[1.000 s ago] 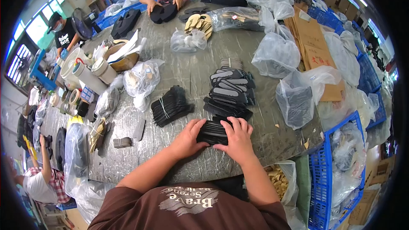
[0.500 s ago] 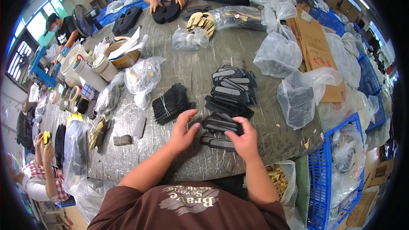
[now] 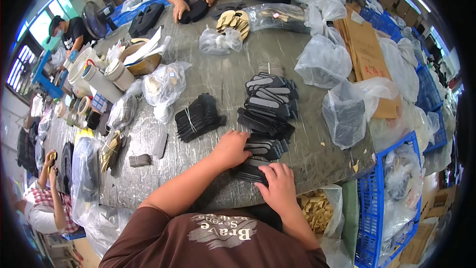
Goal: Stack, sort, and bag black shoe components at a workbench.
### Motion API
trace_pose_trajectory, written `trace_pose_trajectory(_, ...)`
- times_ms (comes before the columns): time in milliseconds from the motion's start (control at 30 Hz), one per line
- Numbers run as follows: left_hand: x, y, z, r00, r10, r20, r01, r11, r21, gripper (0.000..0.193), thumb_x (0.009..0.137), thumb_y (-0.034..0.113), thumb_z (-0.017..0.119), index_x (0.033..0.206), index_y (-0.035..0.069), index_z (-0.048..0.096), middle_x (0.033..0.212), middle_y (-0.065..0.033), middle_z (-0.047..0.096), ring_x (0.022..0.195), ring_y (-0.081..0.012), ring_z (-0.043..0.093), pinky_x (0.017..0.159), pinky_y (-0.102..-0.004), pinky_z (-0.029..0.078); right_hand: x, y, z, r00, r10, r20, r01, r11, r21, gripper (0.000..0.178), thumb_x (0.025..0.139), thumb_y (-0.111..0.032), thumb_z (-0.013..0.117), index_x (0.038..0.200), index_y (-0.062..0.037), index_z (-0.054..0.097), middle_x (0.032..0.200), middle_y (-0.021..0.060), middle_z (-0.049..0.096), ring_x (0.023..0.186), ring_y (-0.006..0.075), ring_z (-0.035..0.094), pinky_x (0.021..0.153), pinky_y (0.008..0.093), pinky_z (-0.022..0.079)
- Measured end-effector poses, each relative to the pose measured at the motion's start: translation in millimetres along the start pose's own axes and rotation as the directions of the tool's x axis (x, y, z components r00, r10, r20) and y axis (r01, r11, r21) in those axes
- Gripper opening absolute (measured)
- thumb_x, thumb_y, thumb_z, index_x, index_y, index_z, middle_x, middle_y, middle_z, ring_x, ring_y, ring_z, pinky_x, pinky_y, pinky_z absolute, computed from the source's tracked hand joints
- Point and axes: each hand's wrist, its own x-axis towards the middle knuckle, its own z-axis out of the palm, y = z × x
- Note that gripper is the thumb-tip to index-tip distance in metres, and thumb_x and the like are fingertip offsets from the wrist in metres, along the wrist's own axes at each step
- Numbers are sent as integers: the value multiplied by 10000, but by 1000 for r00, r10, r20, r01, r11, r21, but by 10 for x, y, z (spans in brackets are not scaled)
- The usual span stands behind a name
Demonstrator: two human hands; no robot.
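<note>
Grey worktable (image 3: 317,156) fills mid-frame. Fanned dark pieces (image 3: 270,103) run down its centre; left hand (image 3: 230,150), fingers bent, at their lower left end, grip hidden, cannot tell. Right hand (image 3: 277,181), narrowly curled, seems to touch the right end of dark stack (image 3: 247,172), lower centre; hold unclear.

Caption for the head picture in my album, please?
Left hand and right hand touch dark flat pieces on a gray table.
</note>
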Motion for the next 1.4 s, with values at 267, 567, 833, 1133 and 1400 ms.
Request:
trace_pose_trajectory(267,-164,-71,-102,970,161,183,-114,963,-245,371,663,-22,655,1021,21,568,1045,-179,585,1034,-373,538,884,-402,437,39,38,-19,982,152,-116,-136,981,134,773,570,-187,852,1244,-125,478,1458,212,195,1303,459,235,1057,564,266)
trace_pose_trajectory(567,-441,-147,52,975,221,-5,-135,576,-806,391,770,-1,591,1156,36,533,1120,-141,559,1130,-270,514,1002,-351,378,-62,15,251,978,124,-169,-75,961,266,826,548,-161,856,1279,-100,476,1296,184,349,1107,362,449,963,454,386)
trace_pose_trajectory(833,-544,-172,204,977,4,-213,-97,899,-428,184,913,94,506,1047,16,607,1039,-141,610,1005,-282,574,925,-366,422,76,-185,103,998,-56,-29,55,998,-41,787,597,-252,823,1289,-96,482,1217,133,447,1111,334,447,957,462,351)
trace_pose_trajectory(1133,-673,-148,169,962,170,-214,-261,807,-529,312,954,163,451,1226,13,486,1163,-160,533,1100,-290,503,980,-378,378,70,-267,171,997,-71,22,71,997,11,653,591,-225,810,1168,-70,545,1185,116,490,1061,311,470,914,455,378)
trace_pose_trajectory(1400,-549,-323,48,919,-353,-175,163,746,-646,162,928,113,521,1011,6,610,942,-120,649,947,-216,596,849,-322,460,68,67,349,952,126,-278,38,853,520,552,626,-85,808,1125,-63,571,1063,105,599,977,275,578,867,366,462)
